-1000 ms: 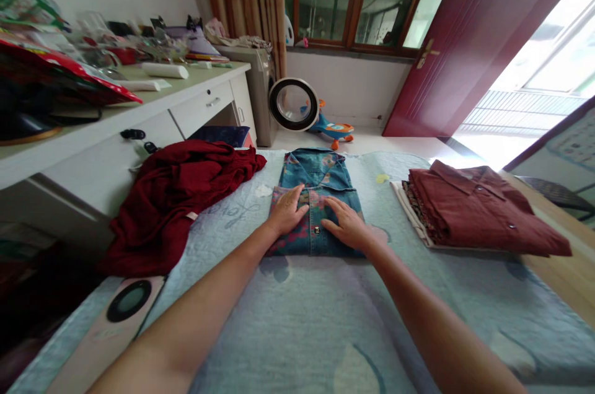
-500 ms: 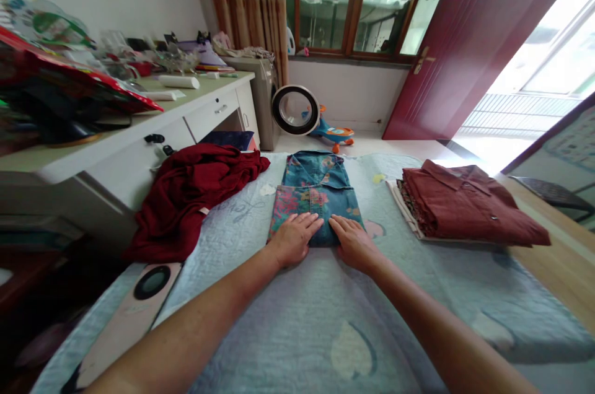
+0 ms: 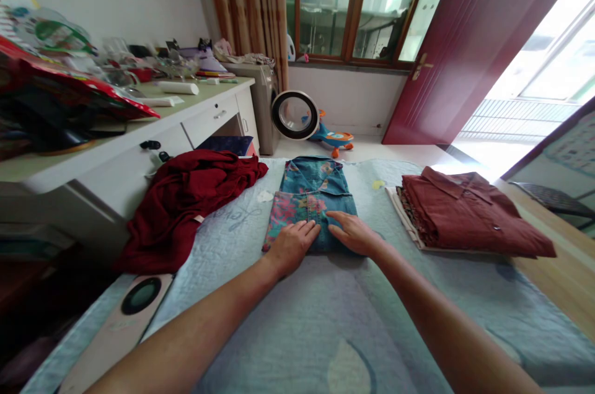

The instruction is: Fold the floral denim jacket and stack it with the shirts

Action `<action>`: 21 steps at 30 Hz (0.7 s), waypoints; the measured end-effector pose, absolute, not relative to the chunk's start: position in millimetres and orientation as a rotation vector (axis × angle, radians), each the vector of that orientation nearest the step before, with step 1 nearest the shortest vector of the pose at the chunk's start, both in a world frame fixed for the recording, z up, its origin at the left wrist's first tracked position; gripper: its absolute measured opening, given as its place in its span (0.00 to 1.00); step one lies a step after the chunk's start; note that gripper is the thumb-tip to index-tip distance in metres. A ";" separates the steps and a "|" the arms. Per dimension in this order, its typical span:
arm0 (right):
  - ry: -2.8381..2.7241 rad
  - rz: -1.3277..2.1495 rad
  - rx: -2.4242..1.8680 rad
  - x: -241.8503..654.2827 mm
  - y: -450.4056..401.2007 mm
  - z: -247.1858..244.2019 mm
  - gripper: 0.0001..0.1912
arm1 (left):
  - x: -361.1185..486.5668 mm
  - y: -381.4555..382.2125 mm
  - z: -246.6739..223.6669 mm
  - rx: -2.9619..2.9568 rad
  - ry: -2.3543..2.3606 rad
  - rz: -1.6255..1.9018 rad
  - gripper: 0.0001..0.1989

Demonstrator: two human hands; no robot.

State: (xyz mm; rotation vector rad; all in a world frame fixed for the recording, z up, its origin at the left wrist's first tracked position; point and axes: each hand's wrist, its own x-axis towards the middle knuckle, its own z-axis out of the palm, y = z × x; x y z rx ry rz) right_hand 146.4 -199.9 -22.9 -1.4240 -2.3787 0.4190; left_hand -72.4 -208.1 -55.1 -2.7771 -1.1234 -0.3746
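A folded blue denim shirt with a pink floral print lies on the pale blue quilted cover, its collar end pointing away from me. My left hand rests flat on the shirt's near left part, fingers stretched out. On the near right part lies my right hand, open, with the thumb and fingers apart. Neither hand grips the cloth. Both hands cover part of the shirt's near edge.
A crumpled dark red garment lies at the left. At the right is a stack of folded clothes, a rust-brown shirt on top. A cluttered desk borders the left side; a washing machine with its door open stands behind.
My right hand has shifted slightly on the shirt, and its thumb now spreads from the fingers. My left hand stays pressed on the near left part. The view has tilted slightly.
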 end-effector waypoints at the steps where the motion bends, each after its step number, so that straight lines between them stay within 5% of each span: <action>1: -2.368 0.430 -1.378 147.5 -189.7 -25.7 0.24 | -72.5 -206.5 -52.1 -2.783 -1.104 -0.375 0.19; 10: -2.376 0.486 -1.410 168.5 -104.0 -59.8 0.26 | -78.3 -202.6 -32.8 -2.857 -1.038 -0.278 0.22; 21: -2.285 0.652 -1.399 187.9 -101.8 -66.9 0.29 | -98.0 -194.5 -15.3 -2.859 -0.997 -0.394 0.21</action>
